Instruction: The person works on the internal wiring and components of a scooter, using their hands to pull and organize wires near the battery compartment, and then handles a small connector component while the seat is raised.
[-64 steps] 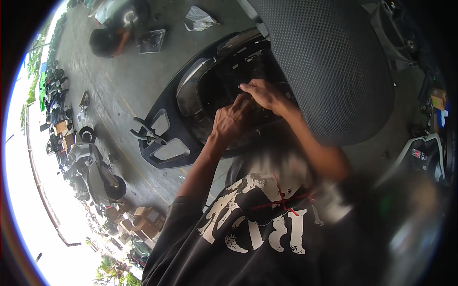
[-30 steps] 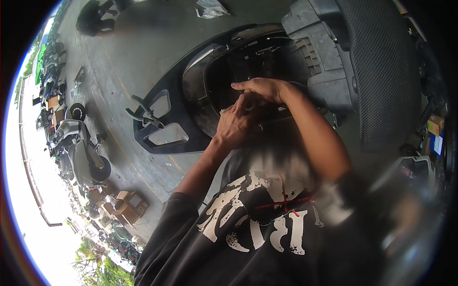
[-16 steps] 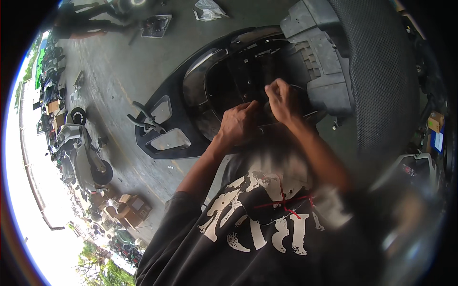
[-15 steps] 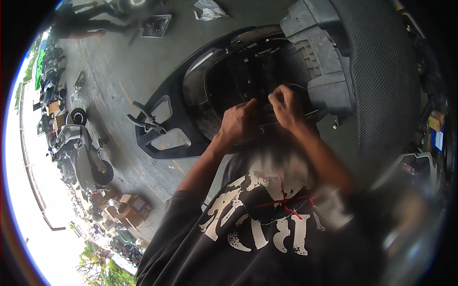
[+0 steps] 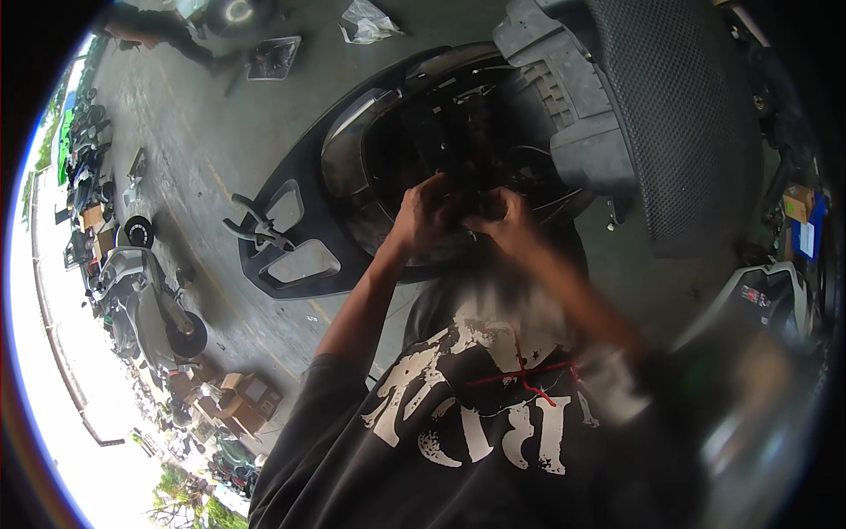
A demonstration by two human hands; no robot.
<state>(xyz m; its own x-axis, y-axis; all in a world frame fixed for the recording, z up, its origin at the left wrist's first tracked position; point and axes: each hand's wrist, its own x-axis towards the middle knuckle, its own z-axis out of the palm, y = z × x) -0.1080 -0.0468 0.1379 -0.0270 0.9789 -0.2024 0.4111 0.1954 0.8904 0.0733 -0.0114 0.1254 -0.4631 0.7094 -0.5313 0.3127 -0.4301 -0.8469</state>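
Observation:
Both my hands work inside the dark opened body of a scooter (image 5: 295,159), below its raised seat (image 5: 679,115). At the near side of the opening my left hand (image 5: 423,214) is closed, fingers curled down into shadow. Just to its right, my right hand (image 5: 509,222) is bent inward with thumb and fingers drawn together. Whatever they grip is lost in the dark between them. A pair of pliers (image 5: 262,227) with dark handles lies across the scooter's tail, over the grey inset panels (image 5: 304,264).
Grey plastic housing (image 5: 590,141) stands under the seat. A dark tray (image 5: 273,58) and a crumpled plastic bag (image 5: 368,22) lie on the floor beyond. A person's arm (image 5: 145,35) shows top left. Parked scooters (image 5: 145,304) and cardboard boxes (image 5: 251,401) line the left.
My right hand has come down, its fingers turning inward toward my left hand. My left hand has shifted slightly. The whole view has moved a little, and the person at the far left has moved.

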